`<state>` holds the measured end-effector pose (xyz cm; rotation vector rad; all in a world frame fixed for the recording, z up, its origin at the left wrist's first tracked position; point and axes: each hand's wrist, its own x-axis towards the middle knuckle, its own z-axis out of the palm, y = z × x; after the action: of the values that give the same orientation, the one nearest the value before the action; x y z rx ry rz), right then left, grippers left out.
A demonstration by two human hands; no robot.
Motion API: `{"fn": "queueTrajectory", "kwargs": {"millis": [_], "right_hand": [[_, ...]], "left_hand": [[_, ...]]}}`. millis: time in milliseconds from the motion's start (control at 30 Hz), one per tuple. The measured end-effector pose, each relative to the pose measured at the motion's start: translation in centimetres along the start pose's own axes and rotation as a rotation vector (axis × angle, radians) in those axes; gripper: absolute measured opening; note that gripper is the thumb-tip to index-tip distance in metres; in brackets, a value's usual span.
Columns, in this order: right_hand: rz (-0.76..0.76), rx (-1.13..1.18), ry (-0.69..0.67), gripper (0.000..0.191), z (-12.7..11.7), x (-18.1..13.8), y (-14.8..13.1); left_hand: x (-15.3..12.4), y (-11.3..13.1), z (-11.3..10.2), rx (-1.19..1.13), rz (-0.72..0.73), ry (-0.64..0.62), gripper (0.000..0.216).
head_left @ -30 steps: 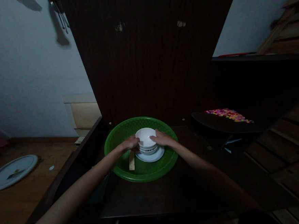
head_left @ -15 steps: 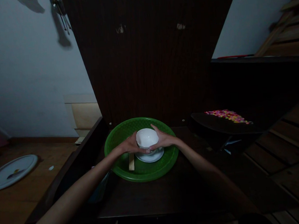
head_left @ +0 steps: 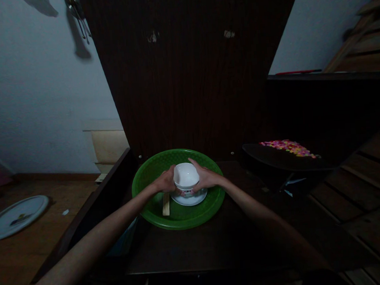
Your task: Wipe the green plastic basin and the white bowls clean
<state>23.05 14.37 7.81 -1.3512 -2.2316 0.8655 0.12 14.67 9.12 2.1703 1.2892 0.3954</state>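
A stack of white bowls [head_left: 186, 176] stands on a white plate [head_left: 189, 199] inside a round green plastic basket [head_left: 153, 169] on a dark table. My left hand [head_left: 166, 182] cups the left side of the stack and my right hand [head_left: 205, 178] cups the right side, fingers curled round the bowls. A pair of wooden chopsticks [head_left: 165, 204] lies in the basket just under my left hand.
A dark tray with colourful small pieces [head_left: 288, 148] sits to the right on the table [head_left: 197, 246]. A tall dark wooden panel [head_left: 185, 73] rises behind the basket. A white round tray [head_left: 15, 212] lies on the floor at left. Utensils [head_left: 76, 7] hang on the wall.
Both hands went from resting on top of the bowls to cupping their sides, and closed in tighter round the stack.
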Motion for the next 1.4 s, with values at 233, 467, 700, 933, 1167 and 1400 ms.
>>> {"fn": "queueTrajectory", "kwargs": {"millis": [233, 467, 700, 933, 1167, 1400], "right_hand": [[-0.022, -0.006, 0.03, 0.146, 0.0, -0.1, -0.3], [0.0, -0.038, 0.051, 0.145, -0.3, -0.5, -1.1], [-0.079, 0.001, 0.11, 0.141, -1.3, -0.9, -1.4], [-0.157, -0.094, 0.192, 0.13, -6.2, -1.7, -2.5], [-0.105, -0.168, 0.324, 0.134, -12.0, -4.6, -2.4], [-0.017, -0.147, 0.385, 0.134, -15.1, -8.0, 1.3]], "left_hand": [[-0.1, -0.1, -0.1, -0.012, 0.038, 0.002, 0.115], [-0.1, -0.1, 0.1, 0.001, -0.008, 0.017, 0.134], [-0.5, 1.3, -1.7, 0.011, 0.021, 0.017, 0.134], [1.1, 5.1, -4.5, 0.056, 0.139, 0.071, 0.139], [4.9, 10.5, -5.3, 0.107, 0.266, 0.058, 0.141], [9.4, 14.1, -2.4, 0.08, 0.378, -0.034, 0.139]]}}
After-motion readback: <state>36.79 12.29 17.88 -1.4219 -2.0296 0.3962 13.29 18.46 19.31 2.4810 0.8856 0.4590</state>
